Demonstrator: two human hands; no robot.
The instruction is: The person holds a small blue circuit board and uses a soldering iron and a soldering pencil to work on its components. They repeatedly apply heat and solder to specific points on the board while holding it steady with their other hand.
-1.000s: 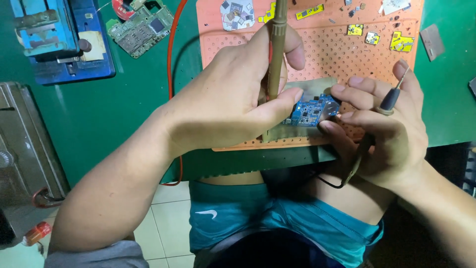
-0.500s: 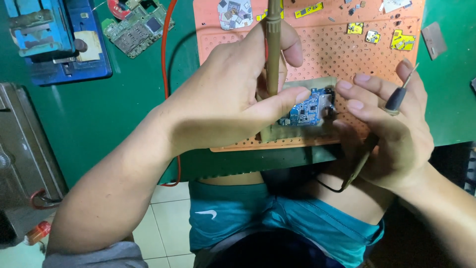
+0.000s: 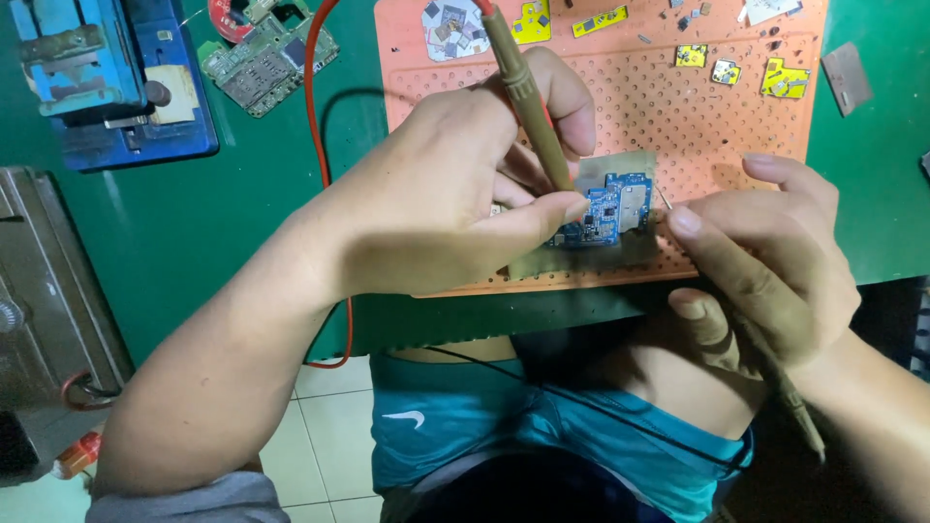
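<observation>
My left hand [image 3: 455, 194] is shut on a tan probe [image 3: 528, 92] with a red cable [image 3: 315, 97]. Its tip points down at the left part of a small blue circuit board [image 3: 610, 208]. The board lies on a grey pad on an orange perforated mat [image 3: 678, 116]. My right hand [image 3: 775, 261] is just right of the board and grips a second, darker probe [image 3: 794, 407] whose body runs down under the palm. Its thin metal needle [image 3: 664, 199] shows at the board's right edge. My fingers hide the tan probe's tip.
Small yellow parts [image 3: 785, 77] and chips lie scattered along the orange mat's far side. A blue holding fixture [image 3: 107, 77] and a green circuit board [image 3: 271, 58] lie at the far left on the green bench mat [image 3: 242, 194]. A grey metal box [image 3: 48, 281] stands at the left edge.
The tan probe has tilted so its top leans left. My right hand has turned its probe, whose needle pointed up and away before and now sits at the board's right edge.
</observation>
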